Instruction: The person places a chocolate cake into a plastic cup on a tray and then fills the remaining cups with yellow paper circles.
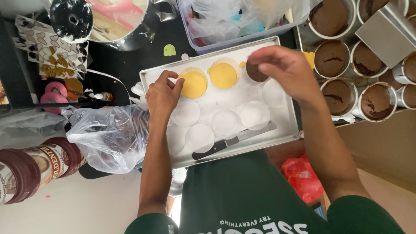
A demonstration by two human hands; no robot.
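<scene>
Metal tray (286,112) on dark bench, approx centre of view; holds white paper rounds (225,122) laid flat in rows, most bare. Clear plastic bag (110,136) crumpled just L of tray; plastic tub (242,37) of bagged items beyond tray's far edge; cluster of round tins w/ dark brown cakes (333,58) to the R, cakes in tins, tops cracked. Two brown-lidded jars (34,167) on their sides near L, pink tape rolls (55,93) beyond them. Black-handled palette knife (234,141) lies in tray along near edge, untouched. Far row: two yellow discs (223,76) side by side, then one dark brown cake round (255,73) at R end. Right hand (286,69) over that brown round, fingers curled down and pinching its edge, thumb side partly hiding it; cannot tell if it rests fully on tray. Left hand (164,93) at L yellow disc, fingertips pressed together on its rim, disc flat on tray. Progress est: early – three positions filled at far row, remaining paper rounds w/o anything on them, most cakes not yet out of tins
</scene>
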